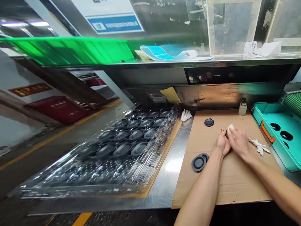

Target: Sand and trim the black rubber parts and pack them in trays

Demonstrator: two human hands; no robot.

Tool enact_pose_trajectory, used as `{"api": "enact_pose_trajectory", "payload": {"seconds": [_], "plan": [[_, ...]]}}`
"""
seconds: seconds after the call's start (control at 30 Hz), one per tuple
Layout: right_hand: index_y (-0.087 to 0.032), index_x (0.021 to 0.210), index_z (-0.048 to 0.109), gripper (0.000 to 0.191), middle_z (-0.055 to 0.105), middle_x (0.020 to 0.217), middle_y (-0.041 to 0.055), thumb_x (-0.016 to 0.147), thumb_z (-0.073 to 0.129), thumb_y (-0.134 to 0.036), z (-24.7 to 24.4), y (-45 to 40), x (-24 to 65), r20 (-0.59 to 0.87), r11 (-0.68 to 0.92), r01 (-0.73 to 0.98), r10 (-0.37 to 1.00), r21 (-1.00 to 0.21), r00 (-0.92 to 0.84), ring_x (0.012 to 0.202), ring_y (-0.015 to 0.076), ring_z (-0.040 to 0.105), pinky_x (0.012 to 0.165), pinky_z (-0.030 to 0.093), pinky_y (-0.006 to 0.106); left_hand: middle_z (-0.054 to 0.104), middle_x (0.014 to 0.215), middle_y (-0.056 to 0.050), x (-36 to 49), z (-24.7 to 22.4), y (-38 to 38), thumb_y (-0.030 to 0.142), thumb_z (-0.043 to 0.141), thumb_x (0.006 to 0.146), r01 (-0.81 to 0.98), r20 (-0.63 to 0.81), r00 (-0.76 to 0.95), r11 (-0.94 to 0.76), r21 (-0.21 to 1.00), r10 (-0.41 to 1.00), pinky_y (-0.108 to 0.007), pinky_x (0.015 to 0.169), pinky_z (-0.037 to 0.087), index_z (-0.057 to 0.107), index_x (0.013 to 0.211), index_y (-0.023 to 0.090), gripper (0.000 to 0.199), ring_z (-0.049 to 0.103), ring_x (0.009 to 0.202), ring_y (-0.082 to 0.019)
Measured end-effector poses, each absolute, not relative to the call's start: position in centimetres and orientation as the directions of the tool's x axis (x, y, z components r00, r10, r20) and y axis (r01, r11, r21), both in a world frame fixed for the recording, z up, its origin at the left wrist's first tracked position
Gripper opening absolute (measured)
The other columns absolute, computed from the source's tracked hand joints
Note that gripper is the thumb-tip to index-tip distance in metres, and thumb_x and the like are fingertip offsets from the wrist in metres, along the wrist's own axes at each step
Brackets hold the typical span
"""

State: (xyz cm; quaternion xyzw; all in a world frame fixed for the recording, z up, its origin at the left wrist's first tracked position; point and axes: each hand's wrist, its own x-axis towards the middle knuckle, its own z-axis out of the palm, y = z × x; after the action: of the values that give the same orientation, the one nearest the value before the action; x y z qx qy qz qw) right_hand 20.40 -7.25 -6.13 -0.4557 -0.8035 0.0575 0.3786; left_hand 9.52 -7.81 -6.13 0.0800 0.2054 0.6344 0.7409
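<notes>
Above the cardboard sheet [235, 185], my two hands meet close together. My left hand [222, 142] is closed around a small black part [227, 133], mostly hidden by the fingers. Pinched in my right hand [239, 142] is a white wad [230, 127], which looks like cloth and is pressed against the black part. A black round part [208, 122] lies on the cardboard beyond my left hand. Nearer my left forearm sit overlapping black round parts [198, 162]. A crumpled white glove [259, 146] lies right of my right hand.
A clear plastic tray [82, 185] with rows of black round parts covers the left side. At right stands a teal bin [291, 150] holding several black parts. A small bottle [243, 106] stands at the back. Overhead, a shelf [164, 62] carries a green crate [70, 51].
</notes>
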Motion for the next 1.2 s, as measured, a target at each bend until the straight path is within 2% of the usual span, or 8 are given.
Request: {"api": "enact_pose_trajectory", "payload": {"seconds": [0.2, 0.3, 0.43, 0.57, 0.7, 0.83, 1.03, 1.2], "plan": [[-0.02, 0.12, 0.074, 0.034, 0.067, 0.124, 0.016, 0.1, 0.048, -0.028, -6.3, -7.4, 20.8, 0.532, 0.553, 0.74, 0.787, -0.384, -0.312, 0.11, 0.0292, 0.057, 0.099, 0.046, 0.045, 0.076, 0.107, -0.014, 9.7, -5.9, -7.5, 0.027, 0.038, 0.103, -0.904, -0.263, 0.078, 0.18, 0.389, 0.962, -0.037, 0.106, 0.052, 0.07, 0.093, 0.014, 0.036, 0.07, 0.112, -0.023], [-0.022, 0.125, 0.073, 0.035, 0.061, 0.137, 0.0143, 0.101, 0.049, -0.03, -6.4, -7.5, 20.9, 0.532, 0.645, 0.684, 0.732, -0.34, -0.426, 0.116, 0.0288, 0.053, 0.101, 0.045, 0.043, 0.075, 0.11, -0.017, 9.6, -6.2, -7.5, 0.032, 0.037, 0.103, -0.895, -0.278, 0.102, 0.21, 0.393, 0.955, -0.039, 0.107, 0.052, 0.071, 0.097, 0.011, 0.04, 0.07, 0.113, -0.026], [-0.021, 0.12, 0.074, 0.032, 0.067, 0.124, 0.0151, 0.101, 0.049, -0.027, -6.3, -7.8, 20.9, 0.496, 0.562, 0.743, 0.792, -0.364, -0.356, 0.108, 0.0284, 0.055, 0.098, 0.046, 0.043, 0.075, 0.105, -0.015, 9.4, -6.5, -7.4, 0.029, 0.038, 0.103, -0.886, -0.285, 0.044, 0.169, 0.431, 0.957, -0.039, 0.105, 0.052, 0.07, 0.096, 0.012, 0.037, 0.071, 0.109, -0.024], [-0.025, 0.123, 0.073, 0.032, 0.063, 0.134, 0.0128, 0.101, 0.05, -0.029, -6.3, -8.0, 21.2, 0.486, 0.696, 0.634, 0.705, -0.336, -0.517, 0.112, 0.0289, 0.054, 0.1, 0.046, 0.044, 0.074, 0.104, -0.017, 8.9, -6.6, -7.5, 0.032, 0.036, 0.104, -0.886, -0.312, 0.087, 0.217, 0.41, 0.946, -0.036, 0.099, 0.055, 0.069, 0.09, 0.011, 0.042, 0.072, 0.099, -0.022], [-0.018, 0.132, 0.066, 0.038, 0.062, 0.133, 0.0173, 0.096, 0.056, -0.028, -6.2, -6.2, 22.5, 0.491, 0.61, 0.639, 0.781, -0.469, -0.385, 0.12, 0.0315, 0.055, 0.105, 0.045, 0.049, 0.075, 0.097, -0.011, 8.4, -6.3, -7.5, 0.028, 0.039, 0.105, -0.879, -0.314, 0.039, 0.182, 0.441, 0.949, -0.035, 0.093, 0.057, 0.07, 0.095, 0.012, 0.036, 0.071, 0.086, -0.018], [-0.019, 0.137, 0.058, 0.06, 0.065, 0.127, 0.0139, 0.081, 0.075, -0.034, -5.4, -5.3, 23.6, 0.424, 0.547, 0.543, 0.837, -0.637, -0.346, 0.114, 0.0283, 0.062, 0.099, 0.051, 0.043, 0.076, 0.097, -0.009, 8.5, -5.9, -7.5, 0.035, 0.048, 0.103, -0.856, -0.299, -0.009, 0.147, 0.495, 0.954, -0.038, 0.095, 0.057, 0.07, 0.102, 0.014, 0.03, 0.072, 0.088, -0.019], [-0.027, 0.135, 0.062, 0.057, 0.068, 0.135, 0.0073, 0.081, 0.077, -0.035, -4.2, -6.2, 23.9, 0.253, 0.513, 0.491, 0.827, -0.704, -0.502, 0.122, 0.0279, 0.063, 0.104, 0.048, 0.042, 0.076, 0.098, -0.011, 8.9, -5.6, -7.7, 0.039, 0.039, 0.106, -0.851, -0.318, -0.072, 0.108, 0.513, 0.945, -0.043, 0.098, 0.056, 0.067, 0.105, 0.015, 0.037, 0.073, 0.098, -0.023], [-0.026, 0.12, 0.073, 0.034, 0.075, 0.119, 0.0046, 0.094, 0.061, -0.044, -4.5, -5.3, 24.2, 0.235, 0.448, 0.406, 0.848, -0.796, -0.475, 0.106, 0.0231, 0.069, 0.093, 0.051, 0.035, 0.075, 0.1, -0.013, 9.0, -5.6, -7.8, 0.038, 0.036, 0.106, -0.857, -0.319, -0.046, 0.127, 0.5, 0.947, -0.043, 0.101, 0.054, 0.067, 0.102, 0.015, 0.039, 0.073, 0.101, -0.024]]}}
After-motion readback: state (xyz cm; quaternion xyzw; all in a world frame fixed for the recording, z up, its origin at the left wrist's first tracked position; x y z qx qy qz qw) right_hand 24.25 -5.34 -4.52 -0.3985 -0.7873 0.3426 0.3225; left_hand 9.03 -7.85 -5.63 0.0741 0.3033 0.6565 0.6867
